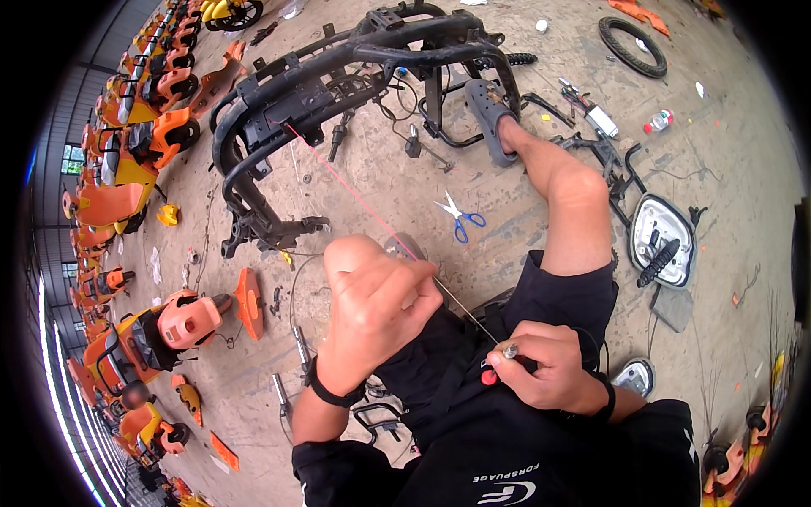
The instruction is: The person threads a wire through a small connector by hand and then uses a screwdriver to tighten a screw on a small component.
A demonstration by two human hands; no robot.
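My left hand (384, 300) is closed in a pinch on a thin pink cord (353, 190). From there the cord stretches taut up to the black metal scooter frame (291, 76) on the floor. On the other side, a thin line runs from my left fingers down to my right hand (541, 367). That hand is closed round a small metal cylinder (509, 348), its exact kind unclear. A red piece (489, 377) shows just below my right thumb. Both hands are over my lap. Blue-handled scissors (461, 221) lie open on the floor beyond them.
Orange and yellow scooters (118, 207) line the left side. An orange body panel (248, 311) lies left of my leg. On the right are a white-rimmed part (663, 241) with a shock absorber (657, 264), a bottle (659, 122) and a tire (632, 47).
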